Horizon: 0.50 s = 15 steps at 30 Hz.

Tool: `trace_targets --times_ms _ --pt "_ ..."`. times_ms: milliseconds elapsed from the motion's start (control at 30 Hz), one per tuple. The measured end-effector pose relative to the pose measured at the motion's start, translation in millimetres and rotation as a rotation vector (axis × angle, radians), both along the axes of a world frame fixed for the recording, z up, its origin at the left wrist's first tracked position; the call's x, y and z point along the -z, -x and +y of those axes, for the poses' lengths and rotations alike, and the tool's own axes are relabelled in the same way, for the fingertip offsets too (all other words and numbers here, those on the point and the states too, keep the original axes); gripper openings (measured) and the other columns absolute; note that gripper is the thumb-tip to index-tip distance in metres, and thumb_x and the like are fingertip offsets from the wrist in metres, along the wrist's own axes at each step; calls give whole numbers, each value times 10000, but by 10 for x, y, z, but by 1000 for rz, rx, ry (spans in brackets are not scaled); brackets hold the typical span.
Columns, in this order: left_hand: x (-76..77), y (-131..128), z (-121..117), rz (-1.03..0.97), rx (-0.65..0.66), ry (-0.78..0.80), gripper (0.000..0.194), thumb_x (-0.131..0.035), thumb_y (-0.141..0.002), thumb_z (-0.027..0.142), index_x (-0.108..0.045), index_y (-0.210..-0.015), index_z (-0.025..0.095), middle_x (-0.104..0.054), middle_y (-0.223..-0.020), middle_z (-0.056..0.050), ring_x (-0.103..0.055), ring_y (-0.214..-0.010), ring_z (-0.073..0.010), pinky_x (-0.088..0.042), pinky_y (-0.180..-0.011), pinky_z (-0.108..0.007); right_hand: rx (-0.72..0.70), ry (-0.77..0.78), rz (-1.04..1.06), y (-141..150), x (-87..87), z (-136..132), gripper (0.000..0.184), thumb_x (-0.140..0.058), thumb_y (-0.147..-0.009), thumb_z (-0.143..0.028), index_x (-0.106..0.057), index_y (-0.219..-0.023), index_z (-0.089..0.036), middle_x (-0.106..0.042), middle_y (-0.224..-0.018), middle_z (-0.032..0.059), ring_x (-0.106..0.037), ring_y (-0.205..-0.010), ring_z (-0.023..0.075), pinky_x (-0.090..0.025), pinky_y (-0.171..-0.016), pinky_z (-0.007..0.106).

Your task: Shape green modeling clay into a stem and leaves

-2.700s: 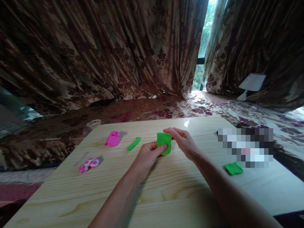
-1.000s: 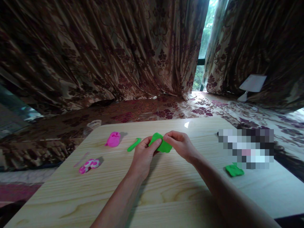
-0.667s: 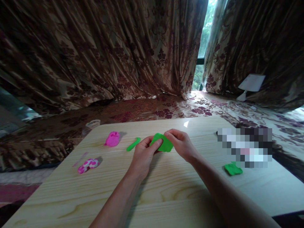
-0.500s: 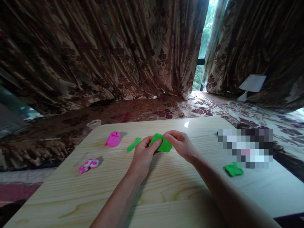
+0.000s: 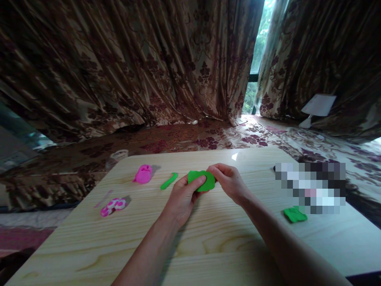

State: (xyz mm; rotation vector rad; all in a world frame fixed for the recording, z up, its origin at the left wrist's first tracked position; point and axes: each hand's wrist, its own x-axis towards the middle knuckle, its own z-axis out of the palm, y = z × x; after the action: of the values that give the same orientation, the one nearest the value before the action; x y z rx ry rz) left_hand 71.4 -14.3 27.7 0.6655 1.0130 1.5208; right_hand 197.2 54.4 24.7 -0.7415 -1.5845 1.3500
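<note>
A flat, wavy-edged sheet of bright green modelling clay (image 5: 193,176) is held up over the middle of the table. My left hand (image 5: 186,194) grips it from the left, thumb pressed on its face and fingers behind. At its upper right edge my right hand (image 5: 228,178) pinches the clay between thumb and fingers; the fingertips are partly hidden. Left of my hands lies a green clay roll (image 5: 169,181), slightly bent at its far end. A second flat green clay piece (image 5: 295,215) rests on the table to the right of my right forearm.
On the wooden table (image 5: 119,250), a pink clay lump (image 5: 143,174) sits at the back left. Nearer are a pink-and-white spotted object (image 5: 113,206) and a thin pinkish stick (image 5: 103,198). A blurred-out item (image 5: 311,188) lies at the right edge. Behind stands a white lamp (image 5: 319,105).
The green clay sheet has been turned between my hands, from upright to lying more sideways. My right hand has shifted slightly along its edge. The things on the table have stayed put.
</note>
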Motion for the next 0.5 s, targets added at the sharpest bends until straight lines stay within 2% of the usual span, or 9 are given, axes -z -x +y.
trace_targets --times_ms 167,300,500 --pt "2 -10 -7 61 -31 -27 187 -737 -658 230 -667 -818 163 -671 -762 1 -594 -715 -110 -472 -679 -226 -48 -32 -75 -20 -17 -13 265 -578 -775 -392 -634 -723 -139 -541 -602 -20 -458 -563 95 -353 -523 220" --pt "-9 -6 -7 77 -12 -22 172 -740 -646 209 -660 -789 159 -662 -750 5 -584 -698 -104 -469 -683 -230 -17 -67 -62 -18 -15 -23 229 -579 -777 -359 -623 -716 -143 -529 -608 -24 -448 -567 92 -340 -521 216" --pt "1 8 -3 77 -27 -20 172 -729 -656 208 -652 -803 165 -659 -751 9 -592 -715 -112 -469 -691 -237 3 -42 -49 -12 -32 -20 254 -551 -789 -381 -617 -714 -147 -530 -602 -22 -464 -577 102 -364 -537 222"
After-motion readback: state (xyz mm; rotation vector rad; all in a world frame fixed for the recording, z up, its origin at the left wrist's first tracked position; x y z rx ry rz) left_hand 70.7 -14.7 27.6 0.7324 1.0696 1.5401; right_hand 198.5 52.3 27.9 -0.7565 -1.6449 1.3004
